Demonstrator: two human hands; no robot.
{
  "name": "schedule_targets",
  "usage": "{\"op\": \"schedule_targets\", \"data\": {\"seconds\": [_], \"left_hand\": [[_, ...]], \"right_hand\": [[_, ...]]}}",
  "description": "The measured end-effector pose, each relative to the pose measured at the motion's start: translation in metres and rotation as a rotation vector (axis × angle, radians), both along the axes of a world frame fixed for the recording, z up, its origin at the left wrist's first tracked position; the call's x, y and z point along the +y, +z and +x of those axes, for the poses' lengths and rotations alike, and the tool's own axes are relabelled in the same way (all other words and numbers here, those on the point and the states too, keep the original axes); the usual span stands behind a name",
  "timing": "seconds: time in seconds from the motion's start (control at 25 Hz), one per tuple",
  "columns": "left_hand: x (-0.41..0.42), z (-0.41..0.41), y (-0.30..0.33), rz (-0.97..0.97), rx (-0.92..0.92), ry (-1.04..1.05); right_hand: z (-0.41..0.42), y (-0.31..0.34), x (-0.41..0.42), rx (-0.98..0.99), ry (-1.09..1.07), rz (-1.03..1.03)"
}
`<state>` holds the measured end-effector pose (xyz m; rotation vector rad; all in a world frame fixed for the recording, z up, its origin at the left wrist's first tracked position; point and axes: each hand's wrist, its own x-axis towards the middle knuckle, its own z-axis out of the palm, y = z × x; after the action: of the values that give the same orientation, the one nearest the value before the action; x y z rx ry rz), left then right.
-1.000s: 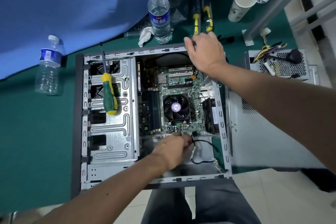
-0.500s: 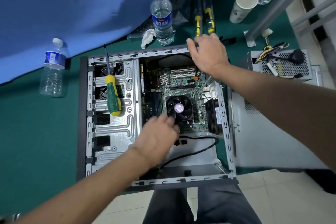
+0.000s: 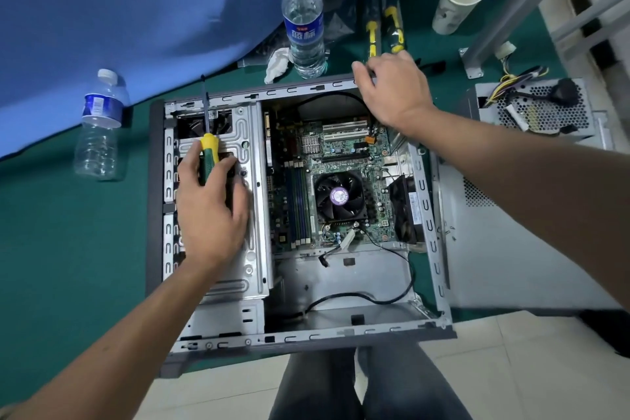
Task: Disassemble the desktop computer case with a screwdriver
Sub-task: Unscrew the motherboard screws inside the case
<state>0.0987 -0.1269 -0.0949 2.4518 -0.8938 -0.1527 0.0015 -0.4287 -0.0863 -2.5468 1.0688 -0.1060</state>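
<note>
Now the case (image 3: 431, 201) lies open on its side on the green mat (image 3: 68, 232), hanging a bit over the mat's near edge above the person's knees. Left hand (image 3: 211, 211) sits on the drive cage (image 3: 252, 147) at the case's left side, palm down, forearm coming in from the lower left. Its thumb and fingers curl round the lower part of the screwdriver (image 3: 206, 150); grip looks loose, cannot tell if it is lifted off the cage. Green-and-yellow handle pokes out above the hand, shaft points toward the case's far edge, tip just past the far rail. Right hand (image 3: 392, 92) is at the far right corner of the case, arm stretched in from the right, wrist bent down. Its fingers are curled over the far rail, thumb side hidden; cannot tell exactly what they pinch. Motherboard (image 3: 327, 153) with its fan (image 3: 339, 196) shows in the middle of the case, between the two hands, touched by neither. Loose black cable (image 3: 361, 297) lies on the case floor near the near edge. Full bottle (image 3: 303, 17) stands just beyond the far edge; emptier bottle (image 3: 100, 126) stands well left of the case. Paper cup (image 3: 458, 0) near the mat's far right. Power supply (image 3: 538, 112) lies right of the case, apart from it.
</note>
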Motion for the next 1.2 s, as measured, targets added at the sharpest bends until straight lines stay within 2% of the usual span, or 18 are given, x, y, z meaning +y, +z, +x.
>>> {"op": "schedule_targets", "data": {"seconds": [0.2,0.28,0.36,0.4,0.52,0.6,0.72,0.84,0.96,1.2], "left_hand": [[0.003,0.004,-0.011,-0.045,-0.073,-0.022],[0.002,0.004,-0.012,-0.049,-0.087,-0.036],[0.001,0.005,-0.013,-0.051,-0.109,-0.038],[0.001,0.006,-0.014,-0.05,-0.119,-0.038],[0.002,0.005,-0.015,-0.052,-0.138,-0.038],[0.002,0.006,-0.017,-0.052,-0.145,-0.04],[0.003,0.008,-0.018,-0.056,-0.151,-0.038],[0.002,0.007,-0.019,-0.066,-0.129,-0.023],[0.002,0.007,-0.018,-0.068,-0.114,-0.01],[0.002,0.007,-0.018,-0.061,-0.124,-0.009]], "right_hand": [[-0.001,0.001,0.002,0.002,0.016,-0.007],[-0.005,0.012,0.01,0.005,0.095,-0.181],[-0.013,0.023,0.037,-0.044,0.26,-0.308],[-0.021,0.026,0.059,-0.043,0.387,-0.278],[-0.055,0.021,0.14,0.109,0.793,0.004],[-0.064,0.004,0.181,0.17,0.936,0.085],[-0.048,-0.019,0.212,0.241,0.809,0.137],[-0.035,-0.031,0.224,0.364,0.597,0.304],[-0.033,-0.036,0.226,0.336,0.409,0.427],[-0.033,-0.047,0.225,0.272,0.624,0.262]]}}
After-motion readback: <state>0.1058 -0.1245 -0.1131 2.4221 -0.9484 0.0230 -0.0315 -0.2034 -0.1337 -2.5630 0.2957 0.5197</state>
